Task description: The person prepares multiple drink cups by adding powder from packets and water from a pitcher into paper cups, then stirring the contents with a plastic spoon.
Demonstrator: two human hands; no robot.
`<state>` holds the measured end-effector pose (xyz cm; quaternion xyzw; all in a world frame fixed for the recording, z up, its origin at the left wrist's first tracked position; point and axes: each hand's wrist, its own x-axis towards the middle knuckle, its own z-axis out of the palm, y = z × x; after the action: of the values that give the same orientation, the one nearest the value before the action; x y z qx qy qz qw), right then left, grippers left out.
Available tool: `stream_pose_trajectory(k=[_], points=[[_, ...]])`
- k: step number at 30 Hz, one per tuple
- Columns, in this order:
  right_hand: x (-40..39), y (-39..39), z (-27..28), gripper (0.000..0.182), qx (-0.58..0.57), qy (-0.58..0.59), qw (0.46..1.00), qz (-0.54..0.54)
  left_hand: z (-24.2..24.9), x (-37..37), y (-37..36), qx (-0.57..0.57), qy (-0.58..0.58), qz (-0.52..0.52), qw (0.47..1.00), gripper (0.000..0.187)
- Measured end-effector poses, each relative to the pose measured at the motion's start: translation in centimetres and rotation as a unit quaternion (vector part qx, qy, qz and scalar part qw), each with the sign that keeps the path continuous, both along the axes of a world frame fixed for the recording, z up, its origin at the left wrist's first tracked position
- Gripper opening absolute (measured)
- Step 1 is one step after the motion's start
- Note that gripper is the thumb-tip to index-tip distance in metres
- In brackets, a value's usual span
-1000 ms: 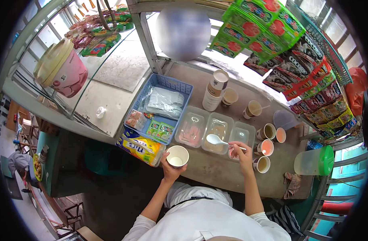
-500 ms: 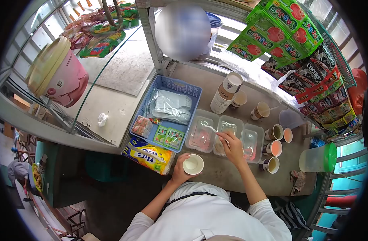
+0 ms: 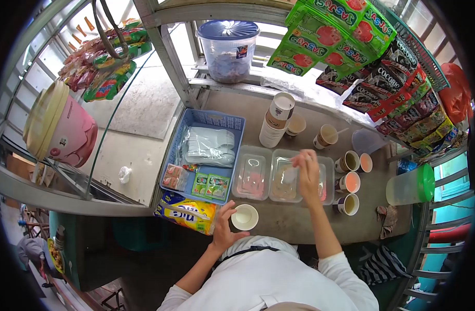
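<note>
A white paper cup (image 3: 245, 217) stands at the counter's front edge. My left hand (image 3: 225, 229) is beside it, thumb and fingers spread apart, not gripping. Over the middle clear plastic tub (image 3: 284, 193) is my right hand (image 3: 308, 175), slightly blurred, its fingers pinched together on a white plastic spoon (image 3: 290, 175) that shows only faintly against the tub. The left tub (image 3: 251, 179) has pink contents. A right tub (image 3: 328, 179), also with some pink in it, is partly covered by my right hand and wrist.
A blue basket (image 3: 236, 124) with packaged spoons and sachets stands left, a yellow packet (image 3: 183, 211) below it. Behind the tubs rises a cup stack (image 3: 277, 122). Several filled cups (image 3: 349, 182) and a green-lidded jar (image 3: 411, 185) are right. Sachet strips (image 3: 333, 36) hang above.
My left hand has let go of the paper cup, now standing on the counter, and its fingers have spread. My right hand has moved up with the spoon. The view has shifted slightly.
</note>
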<state>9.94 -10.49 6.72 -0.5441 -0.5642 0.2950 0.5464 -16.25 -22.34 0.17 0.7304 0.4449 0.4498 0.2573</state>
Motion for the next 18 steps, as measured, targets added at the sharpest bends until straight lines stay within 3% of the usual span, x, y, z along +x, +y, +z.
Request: stream_pose_trajectory(k=[1,4,7,10,13,18], points=[[-0.4,1.2,1.1,0.024,-0.028,-0.043,0.998,0.047,0.8,0.0,0.4,0.025,-0.006,0.009,1.0,0.077],[-2.8,4.9,-0.9,0.02,-0.036,-0.345,0.936,0.057,1.3,0.3,1.5,0.034,-0.065,0.045,0.996,0.061],[-4.1,7.5,-4.1,0.021,-0.072,-0.436,0.891,0.099,3.4,0.3,3.3,0.044,-0.011,0.076,0.996,0.044],[-4.4,8.8,-6.8,0.023,-0.036,-0.487,0.866,0.111,5.0,0.0,5.4,0.079,0.048,0.095,0.991,0.036],[-4.2,9.5,-8.0,0.023,-0.032,-0.508,0.854,0.109,5.1,-0.3,6.8,0.038,0.079,0.114,0.99,0.035],[-4.3,8.9,-7.4,0.018,-0.006,-0.431,0.898,0.092,3.9,-0.2,7.8,0.0,0.164,0.111,0.98,0.034]])
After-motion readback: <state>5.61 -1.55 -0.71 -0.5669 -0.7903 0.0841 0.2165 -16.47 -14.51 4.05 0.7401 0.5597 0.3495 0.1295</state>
